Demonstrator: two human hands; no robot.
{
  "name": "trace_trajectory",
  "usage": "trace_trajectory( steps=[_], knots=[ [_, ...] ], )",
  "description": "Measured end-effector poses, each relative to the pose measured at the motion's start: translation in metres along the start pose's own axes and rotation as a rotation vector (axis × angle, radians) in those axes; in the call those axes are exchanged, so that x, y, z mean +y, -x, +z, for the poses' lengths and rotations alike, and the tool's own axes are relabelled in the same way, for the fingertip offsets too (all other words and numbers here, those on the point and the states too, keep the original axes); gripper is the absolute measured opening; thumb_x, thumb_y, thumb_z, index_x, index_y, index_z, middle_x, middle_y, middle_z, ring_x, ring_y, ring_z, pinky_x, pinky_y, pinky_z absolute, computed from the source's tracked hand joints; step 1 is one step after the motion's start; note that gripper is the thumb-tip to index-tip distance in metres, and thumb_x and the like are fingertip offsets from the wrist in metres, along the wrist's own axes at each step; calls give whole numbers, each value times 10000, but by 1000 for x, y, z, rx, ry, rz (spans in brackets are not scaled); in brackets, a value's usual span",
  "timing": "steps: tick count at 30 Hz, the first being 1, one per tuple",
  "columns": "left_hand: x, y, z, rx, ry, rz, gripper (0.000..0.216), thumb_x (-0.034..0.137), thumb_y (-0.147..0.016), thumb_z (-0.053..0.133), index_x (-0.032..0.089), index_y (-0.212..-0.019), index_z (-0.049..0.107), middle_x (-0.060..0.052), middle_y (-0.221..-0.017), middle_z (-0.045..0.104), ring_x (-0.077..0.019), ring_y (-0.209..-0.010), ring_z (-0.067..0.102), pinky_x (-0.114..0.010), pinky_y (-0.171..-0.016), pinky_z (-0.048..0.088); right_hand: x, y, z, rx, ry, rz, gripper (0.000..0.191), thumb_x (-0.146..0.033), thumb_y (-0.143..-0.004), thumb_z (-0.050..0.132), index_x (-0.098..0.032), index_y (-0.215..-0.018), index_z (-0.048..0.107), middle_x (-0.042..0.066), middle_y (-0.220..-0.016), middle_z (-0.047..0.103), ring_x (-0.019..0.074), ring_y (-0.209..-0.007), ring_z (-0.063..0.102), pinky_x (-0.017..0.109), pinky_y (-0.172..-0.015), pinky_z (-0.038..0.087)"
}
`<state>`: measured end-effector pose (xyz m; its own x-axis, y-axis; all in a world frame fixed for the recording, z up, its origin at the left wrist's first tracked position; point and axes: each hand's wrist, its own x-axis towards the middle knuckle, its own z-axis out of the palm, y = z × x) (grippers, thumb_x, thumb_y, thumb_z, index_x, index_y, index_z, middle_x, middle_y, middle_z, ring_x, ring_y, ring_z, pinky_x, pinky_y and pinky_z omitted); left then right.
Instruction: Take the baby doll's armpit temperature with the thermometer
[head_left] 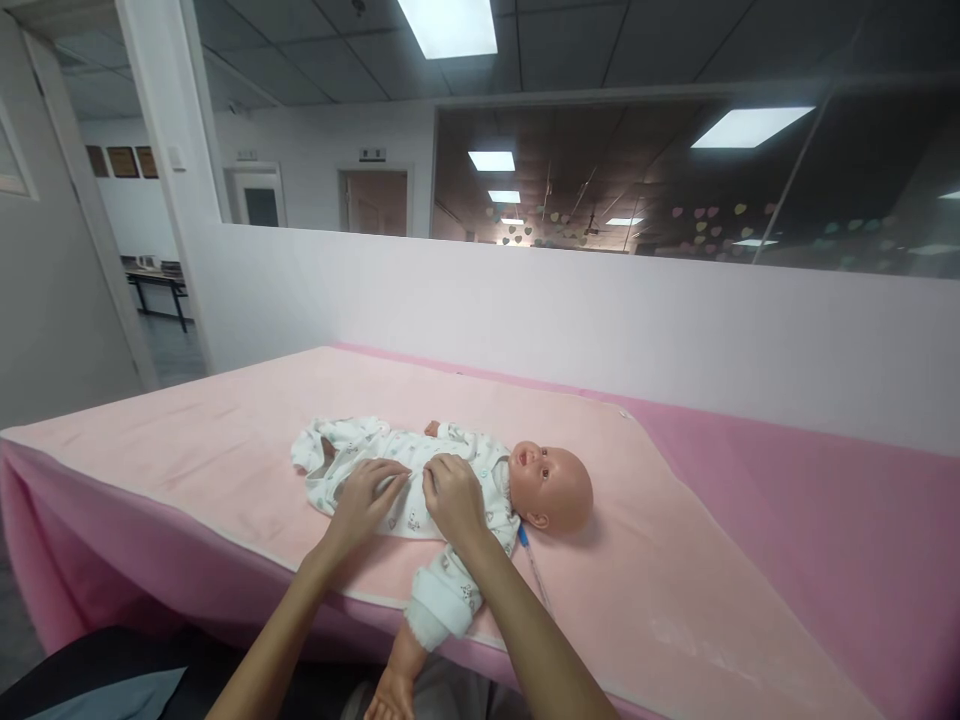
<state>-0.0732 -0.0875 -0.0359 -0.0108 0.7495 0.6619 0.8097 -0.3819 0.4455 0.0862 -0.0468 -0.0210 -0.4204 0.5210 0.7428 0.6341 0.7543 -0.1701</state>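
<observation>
A baby doll (551,485) lies on its back on a pale pink towel (660,560), head to the right. It wears a white printed romper (352,445). My left hand (365,500) rests on the romper's belly, fingers curled and pinching the cloth. My right hand (452,497) sits on the doll's chest, fingers bent down onto the romper's front. The two hands almost meet at the middle seam. One doll arm in a white sleeve (442,600) hangs over the near table edge, its bare hand (390,695) below.
The table carries a darker pink cover (825,500) under the towel. A thin blue-tipped tube (525,545) lies beside the doll's neck. A white partition wall (600,320) with glass above runs behind the table. An open doorway stands at the left.
</observation>
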Motion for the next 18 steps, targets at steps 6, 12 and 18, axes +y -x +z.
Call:
trace_trajectory(
  steps=[6,12,18],
  knots=[
    [5,0,-2,-63,-47,8,280,382,-855,439,235,-956,654,-40,-971,646,-224,-903,536,-352,-830,400,1,1,2,0,5,-10,149,-154,-809,467,-181,-768,608,24,-816,622,150,-780,517,282,-764,355],
    [-1,-6,-1,-144,-92,-6,253,396,-802,509,231,-910,667,-46,-977,643,-238,-915,543,-359,-848,388,0,2,1,-14,-7,-11,179,-132,-781,456,-181,-787,628,32,-851,632,156,-802,516,298,-795,351],
    [4,-15,-8,-264,-77,-44,291,398,-771,527,235,-973,659,-59,-951,647,-250,-890,564,-351,-810,402,-1,1,-3,-47,-30,28,197,-121,-759,446,-169,-846,616,45,-835,625,175,-822,516,309,-801,362]
  ],
)
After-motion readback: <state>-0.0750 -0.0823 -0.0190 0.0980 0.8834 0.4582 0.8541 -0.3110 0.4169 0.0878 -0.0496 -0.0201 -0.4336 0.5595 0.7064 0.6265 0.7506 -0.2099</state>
